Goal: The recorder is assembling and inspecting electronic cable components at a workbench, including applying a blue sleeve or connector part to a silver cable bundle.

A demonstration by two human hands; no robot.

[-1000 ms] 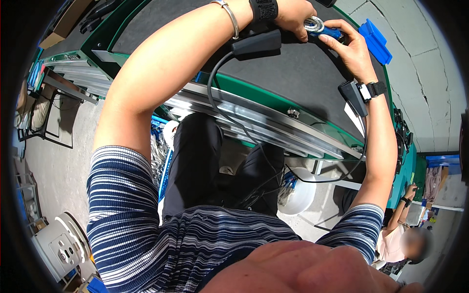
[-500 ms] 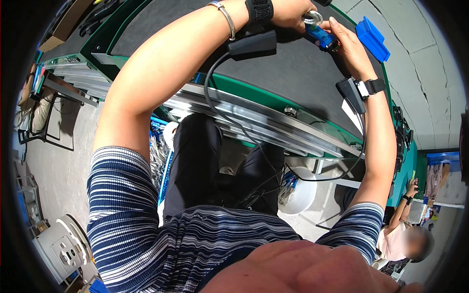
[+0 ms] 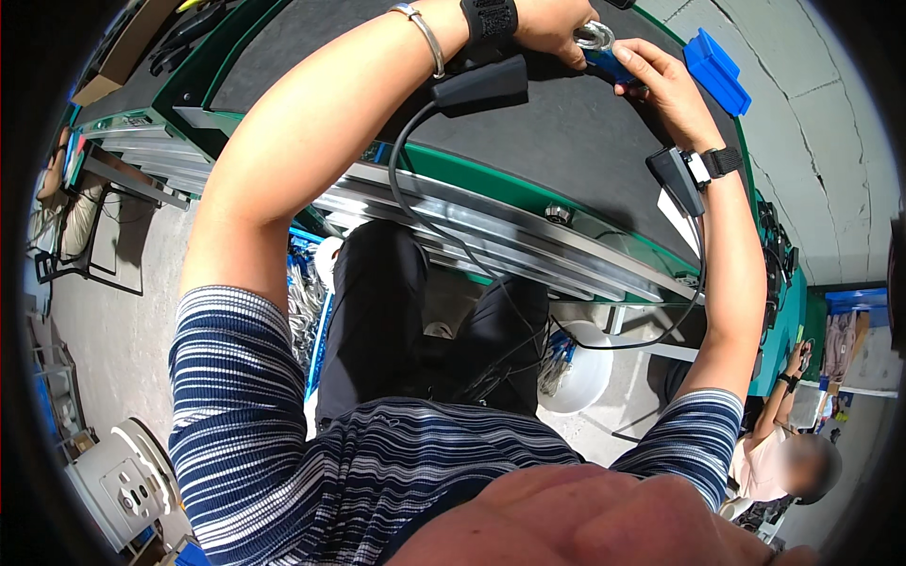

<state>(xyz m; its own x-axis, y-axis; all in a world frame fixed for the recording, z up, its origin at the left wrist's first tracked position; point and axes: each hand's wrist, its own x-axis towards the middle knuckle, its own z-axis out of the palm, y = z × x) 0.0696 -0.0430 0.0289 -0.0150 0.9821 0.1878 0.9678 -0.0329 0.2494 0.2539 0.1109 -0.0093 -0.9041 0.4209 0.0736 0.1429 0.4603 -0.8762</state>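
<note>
At the far side of the dark work surface, both hands meet on one small item, a blue piece (image 3: 609, 64) with a shiny silver looped end (image 3: 595, 36). My left hand (image 3: 552, 26) is closed at the silver end, its fingers partly hidden at the upper edge. My right hand (image 3: 661, 83) pinches the blue part between thumb and fingers and covers much of it. The item's exact kind cannot be made out. Each wrist wears a black strap, and a black cabled device (image 3: 481, 87) hangs by the left one.
A blue plastic bin (image 3: 717, 71) stands at the surface's right edge. Below the green-and-metal bench edge (image 3: 557, 215) are a white bucket (image 3: 590, 382) and a blue crate (image 3: 321, 344) of silver and blue pieces. Black cables cross my lap. Another person (image 3: 764, 462) sits at right.
My right hand has closed further over the blue part, which now shows less. Both hands and the item have shifted slightly left.
</note>
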